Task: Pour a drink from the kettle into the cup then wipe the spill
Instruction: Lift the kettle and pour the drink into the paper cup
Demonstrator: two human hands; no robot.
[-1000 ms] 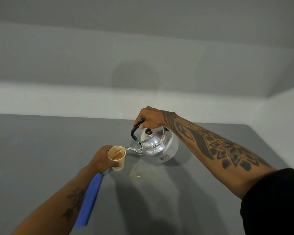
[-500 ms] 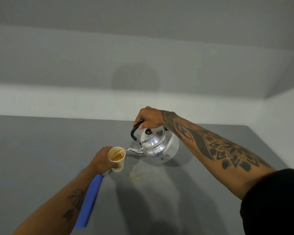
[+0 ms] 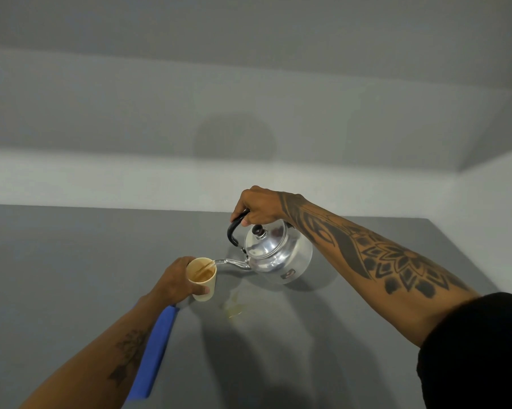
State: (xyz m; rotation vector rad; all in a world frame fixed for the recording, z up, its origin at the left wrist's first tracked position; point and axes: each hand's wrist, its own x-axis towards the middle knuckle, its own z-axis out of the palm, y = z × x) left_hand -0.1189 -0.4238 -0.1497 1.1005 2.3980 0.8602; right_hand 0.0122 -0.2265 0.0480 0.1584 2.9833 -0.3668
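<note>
My right hand (image 3: 259,206) grips the black handle of a shiny metal kettle (image 3: 278,255), held tilted above the grey table with its spout over the cup. A thin brown stream runs from the spout into the pale paper cup (image 3: 203,278), which holds brown drink. My left hand (image 3: 176,280) is wrapped around the cup's left side and holds it just above the table. A small yellowish spill (image 3: 234,308) lies on the table right of the cup, below the spout. A blue folded cloth (image 3: 153,352) lies under my left forearm.
The grey table (image 3: 57,276) reaches back to a pale wall (image 3: 101,178); its right edge (image 3: 455,249) runs beside another wall. Shadows of my arms fall across the near part of the table.
The drink level in the cup has risen a little as the pour goes on. Both hands, the kettle and the cup have hardly moved.
</note>
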